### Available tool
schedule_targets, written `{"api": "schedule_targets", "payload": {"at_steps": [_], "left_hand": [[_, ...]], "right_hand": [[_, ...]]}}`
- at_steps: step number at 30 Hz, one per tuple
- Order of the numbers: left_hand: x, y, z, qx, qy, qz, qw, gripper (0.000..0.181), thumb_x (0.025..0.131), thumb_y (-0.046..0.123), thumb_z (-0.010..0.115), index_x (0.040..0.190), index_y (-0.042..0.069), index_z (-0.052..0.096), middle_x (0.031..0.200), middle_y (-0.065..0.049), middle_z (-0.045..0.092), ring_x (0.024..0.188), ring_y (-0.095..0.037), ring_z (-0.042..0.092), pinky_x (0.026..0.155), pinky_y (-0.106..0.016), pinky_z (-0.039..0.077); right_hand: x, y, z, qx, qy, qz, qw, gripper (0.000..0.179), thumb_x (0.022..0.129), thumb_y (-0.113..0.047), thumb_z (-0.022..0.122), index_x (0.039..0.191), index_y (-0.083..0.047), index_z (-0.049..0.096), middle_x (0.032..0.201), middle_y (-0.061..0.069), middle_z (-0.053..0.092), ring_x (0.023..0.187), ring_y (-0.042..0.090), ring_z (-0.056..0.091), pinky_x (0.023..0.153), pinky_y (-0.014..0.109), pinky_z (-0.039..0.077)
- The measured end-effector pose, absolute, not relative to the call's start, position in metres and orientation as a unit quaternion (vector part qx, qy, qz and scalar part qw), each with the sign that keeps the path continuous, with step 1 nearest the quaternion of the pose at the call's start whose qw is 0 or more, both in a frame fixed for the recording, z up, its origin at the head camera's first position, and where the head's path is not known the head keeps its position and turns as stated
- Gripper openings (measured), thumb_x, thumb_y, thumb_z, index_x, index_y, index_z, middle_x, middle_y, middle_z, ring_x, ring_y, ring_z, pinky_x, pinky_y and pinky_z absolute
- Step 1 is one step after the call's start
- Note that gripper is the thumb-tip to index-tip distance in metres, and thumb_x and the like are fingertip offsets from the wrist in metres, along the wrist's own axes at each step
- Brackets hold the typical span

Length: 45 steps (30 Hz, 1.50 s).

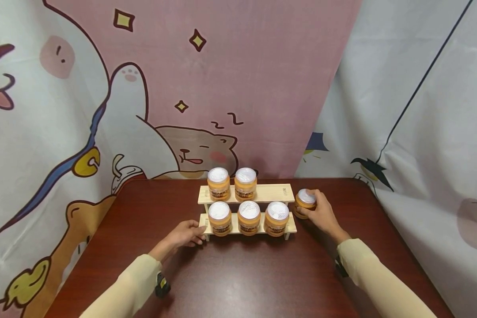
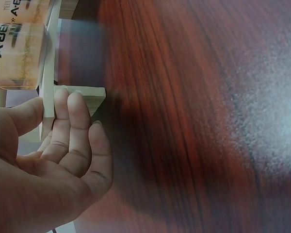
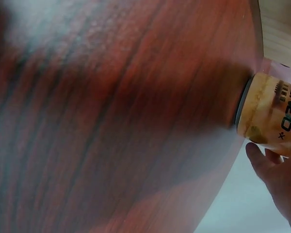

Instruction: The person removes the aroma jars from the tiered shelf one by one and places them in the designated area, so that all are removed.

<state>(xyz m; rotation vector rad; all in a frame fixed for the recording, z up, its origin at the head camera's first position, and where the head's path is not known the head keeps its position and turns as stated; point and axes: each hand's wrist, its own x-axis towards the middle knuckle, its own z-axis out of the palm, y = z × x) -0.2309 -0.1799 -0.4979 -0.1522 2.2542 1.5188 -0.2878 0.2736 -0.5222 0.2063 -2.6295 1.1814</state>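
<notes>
A two-tier wooden display rack (image 1: 276, 193) stands on the table, with two orange-labelled jars with whitish lids on its upper tier and three on the lower. My left hand (image 1: 184, 234) holds the left end of the lower board (image 2: 48, 92), thumb on one face and fingers on the other, beside a rack leg (image 2: 89, 92). To the right of the rack, my right hand (image 1: 322, 215) grips another jar (image 1: 304, 204) of the same kind, thumb and fingers around its side. The right wrist view shows this jar (image 3: 266, 109) upright at the table; whether its base touches is unclear.
The dark red wood-grain table (image 1: 238, 274) extends in front of the rack and to both sides. Behind it hangs a pink and white cartoon-printed cloth (image 1: 270, 88), close to the table's back and side edges. The upper tier's right end (image 1: 284, 193) shows bare wood.
</notes>
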Motion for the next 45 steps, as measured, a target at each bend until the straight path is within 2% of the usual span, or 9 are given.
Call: {"api": "schedule_targets", "payload": {"at_steps": [5, 11, 16, 20, 25, 33, 37, 41, 45], "left_hand": [[-0.231, -0.18, -0.498, -0.056, 0.809, 0.546, 0.21, 0.026, 0.101, 0.025, 0.06, 0.108, 0.0, 0.057, 0.084, -0.006, 0.073, 0.069, -0.012, 0.066, 0.068, -0.033, 0.052], [-0.23, -0.182, -0.499, -0.055, 0.813, 0.541, 0.21, 0.027, 0.101, 0.025, 0.059, 0.11, 0.0, 0.057, 0.088, -0.008, 0.074, 0.071, -0.012, 0.066, 0.07, -0.035, 0.053], [-0.229, -0.184, -0.498, -0.058, 0.813, 0.541, 0.208, 0.027, 0.101, 0.025, 0.059, 0.11, 0.0, 0.057, 0.088, -0.009, 0.074, 0.071, -0.013, 0.067, 0.072, -0.037, 0.054], [-0.23, -0.186, -0.498, -0.061, 0.814, 0.541, 0.204, 0.026, 0.101, 0.024, 0.059, 0.109, 0.0, 0.057, 0.088, -0.01, 0.074, 0.071, -0.012, 0.066, 0.071, -0.036, 0.054], [-0.231, -0.186, -0.497, -0.055, 0.811, 0.546, 0.203, 0.026, 0.101, 0.024, 0.059, 0.109, 0.0, 0.057, 0.087, -0.008, 0.074, 0.07, -0.011, 0.066, 0.07, -0.034, 0.052], [-0.231, -0.183, -0.496, -0.051, 0.81, 0.546, 0.209, 0.027, 0.101, 0.025, 0.059, 0.11, 0.0, 0.056, 0.088, -0.008, 0.074, 0.072, -0.012, 0.067, 0.071, -0.036, 0.053], [-0.231, -0.182, -0.495, -0.05, 0.811, 0.544, 0.21, 0.027, 0.101, 0.025, 0.059, 0.111, 0.0, 0.056, 0.09, -0.01, 0.075, 0.072, -0.012, 0.067, 0.072, -0.036, 0.054], [-0.232, -0.18, -0.494, -0.045, 0.811, 0.543, 0.212, 0.028, 0.102, 0.026, 0.059, 0.111, -0.001, 0.056, 0.091, -0.011, 0.075, 0.072, -0.012, 0.067, 0.072, -0.036, 0.053], [-0.231, -0.181, -0.495, -0.046, 0.811, 0.543, 0.211, 0.028, 0.101, 0.026, 0.059, 0.11, 0.0, 0.056, 0.09, -0.01, 0.075, 0.071, -0.011, 0.066, 0.071, -0.035, 0.053]], "right_hand": [[-0.285, 0.273, -0.52, 0.068, -0.897, 0.421, 0.116, 0.078, 0.081, -0.027, 0.085, 0.143, -0.003, 0.043, 0.138, 0.027, 0.045, 0.125, 0.041, 0.047, 0.101, 0.058, 0.039], [-0.283, 0.269, -0.503, 0.061, -0.882, 0.45, 0.126, 0.094, 0.087, -0.037, 0.078, 0.158, -0.01, 0.023, 0.158, 0.027, 0.03, 0.144, 0.044, 0.03, 0.111, 0.066, 0.027], [-0.29, 0.258, -0.474, 0.045, -0.876, 0.465, 0.118, 0.094, 0.091, -0.048, 0.07, 0.161, -0.021, 0.013, 0.163, 0.02, 0.024, 0.151, 0.043, 0.021, 0.114, 0.069, 0.02], [-0.297, 0.241, -0.452, 0.066, -0.865, 0.484, 0.115, 0.09, 0.093, -0.049, 0.067, 0.161, -0.028, 0.012, 0.164, 0.016, 0.025, 0.152, 0.039, 0.022, 0.116, 0.065, 0.022], [-0.301, 0.209, -0.428, 0.12, -0.849, 0.502, 0.112, 0.081, 0.096, -0.041, 0.066, 0.159, -0.033, 0.017, 0.162, 0.013, 0.031, 0.15, 0.035, 0.028, 0.117, 0.061, 0.023], [-0.303, 0.164, -0.405, 0.196, -0.841, 0.498, 0.075, 0.077, 0.095, -0.035, 0.07, 0.157, -0.037, 0.024, 0.16, 0.01, 0.037, 0.15, 0.03, 0.031, 0.116, 0.064, 0.024], [-0.305, 0.15, -0.401, 0.222, -0.847, 0.48, 0.057, 0.078, 0.092, -0.036, 0.073, 0.156, -0.035, 0.028, 0.159, 0.009, 0.039, 0.149, 0.031, 0.034, 0.117, 0.061, 0.025], [-0.306, 0.138, -0.399, 0.248, -0.843, 0.477, 0.03, 0.08, 0.088, -0.034, 0.078, 0.155, -0.032, 0.033, 0.156, 0.008, 0.041, 0.144, 0.032, 0.04, 0.116, 0.057, 0.032], [-0.304, 0.129, -0.401, 0.259, -0.841, 0.476, 0.003, 0.082, 0.084, -0.036, 0.082, 0.152, -0.032, 0.038, 0.156, 0.004, 0.042, 0.142, 0.027, 0.042, 0.114, 0.054, 0.036]]}}
